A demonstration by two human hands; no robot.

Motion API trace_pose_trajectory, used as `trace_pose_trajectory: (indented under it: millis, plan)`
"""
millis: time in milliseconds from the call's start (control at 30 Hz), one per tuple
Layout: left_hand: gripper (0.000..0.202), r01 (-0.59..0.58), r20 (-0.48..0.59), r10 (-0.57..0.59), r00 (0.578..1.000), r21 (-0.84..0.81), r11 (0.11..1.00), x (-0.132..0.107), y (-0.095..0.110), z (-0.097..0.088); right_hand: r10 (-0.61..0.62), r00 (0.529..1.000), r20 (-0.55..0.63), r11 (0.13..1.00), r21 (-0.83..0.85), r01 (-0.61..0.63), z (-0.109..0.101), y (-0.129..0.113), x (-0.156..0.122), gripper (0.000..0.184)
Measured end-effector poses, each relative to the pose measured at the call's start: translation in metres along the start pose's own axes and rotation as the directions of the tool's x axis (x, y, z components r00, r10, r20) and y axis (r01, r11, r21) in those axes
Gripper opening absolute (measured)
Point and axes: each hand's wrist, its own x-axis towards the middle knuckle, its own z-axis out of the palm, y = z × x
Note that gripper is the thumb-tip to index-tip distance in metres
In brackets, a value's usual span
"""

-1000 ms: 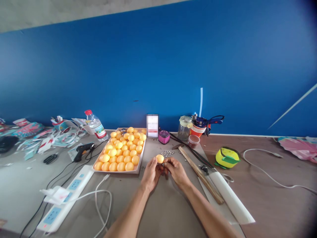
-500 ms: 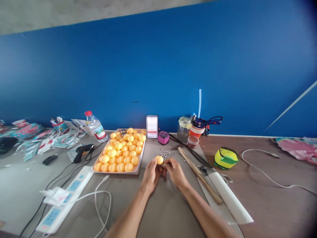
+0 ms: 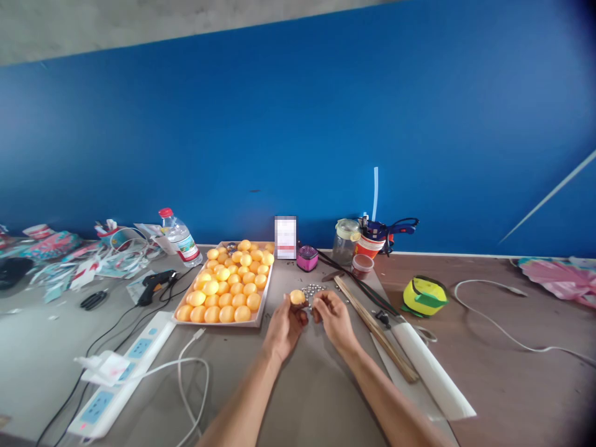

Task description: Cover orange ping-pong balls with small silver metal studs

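My left hand is closed round a small orange ball, holding it up at the fingertips over the grey table. My right hand sits just to the right of it, its fingers pinched together; whatever they hold is too small to name. A pile of small silvery beads lies on the table right behind both hands. A shallow tray full of several orange balls stands to the left of my left hand.
A white power strip with cables, a black glue gun, scissors and a water bottle lie at the left. Wooden sticks, a white roll, a yellow-green tape measure, jars and a cup stand at the right.
My hands have drawn slightly apart. The orange ball has turned in my left hand, and my right hand has pulled away from it to the right.
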Motion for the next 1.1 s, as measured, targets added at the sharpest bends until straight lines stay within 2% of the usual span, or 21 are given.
trace_pose_trajectory:
  millis: [67, 100, 167, 233, 300, 400, 533, 700, 833, 967, 1100]
  plan:
    - [0.035, 0.036, -0.065, -0.038, 0.997, -0.023, 0.999, 0.001, 0.003, 0.001, -0.098, 0.992, -0.075, 0.978, -0.189, 0.082, -0.011, 0.001, 0.003, 0.021]
    - [0.034, 0.047, -0.087, -0.049, 0.995, -0.026, 0.999, 0.001, 0.004, 0.002, -0.183, 0.979, -0.091, 0.928, -0.344, 0.141, -0.017, 0.001, 0.005, 0.021]
    - [0.031, 0.046, -0.101, -0.048, 0.994, -0.025, 0.999, 0.0, 0.005, 0.002, -0.29, 0.957, -0.033, 0.747, -0.632, 0.205, -0.027, 0.003, 0.007, 0.023]
    - [0.03, 0.024, -0.079, -0.026, 0.997, -0.031, 0.999, -0.001, 0.006, 0.001, -0.271, 0.962, 0.027, 0.55, -0.816, 0.177, -0.033, 0.006, 0.008, 0.028]
    - [0.032, 0.009, -0.044, -0.011, 0.999, -0.052, 0.999, -0.001, 0.006, -0.001, -0.199, 0.978, 0.067, 0.392, -0.909, 0.142, -0.034, 0.008, 0.007, 0.031]
    - [0.034, 0.015, -0.012, -0.016, 1.0, -0.098, 0.995, 0.001, 0.005, -0.005, -0.108, 0.988, 0.109, 0.261, -0.956, 0.134, -0.032, 0.009, 0.006, 0.029]
    - [0.034, 0.036, 0.009, -0.035, 0.999, -0.137, 0.99, 0.003, 0.005, -0.007, -0.068, 0.989, 0.132, 0.236, -0.961, 0.144, -0.027, 0.007, 0.005, 0.02]
    - [0.029, 0.073, 0.058, -0.064, 0.996, -0.17, 0.983, -0.001, 0.008, -0.002, -0.064, 0.99, 0.126, 0.316, -0.938, 0.14, -0.024, 0.004, 0.007, 0.02]
    - [0.026, 0.049, 0.121, -0.035, 0.992, -0.116, 0.992, -0.003, 0.009, -0.001, -0.066, 0.987, 0.149, 0.366, -0.916, 0.163, -0.026, -0.001, 0.006, 0.022]
    - [0.022, 0.051, 0.109, -0.043, 0.993, -0.068, 0.996, -0.002, 0.008, -0.003, -0.035, 0.973, 0.228, 0.336, -0.914, 0.227, -0.027, -0.003, 0.003, 0.019]
    - [0.022, 0.048, 0.079, -0.043, 0.996, -0.061, 0.997, -0.001, 0.008, -0.003, -0.038, 0.969, 0.243, 0.333, -0.911, 0.241, -0.024, 0.0, 0.001, 0.013]
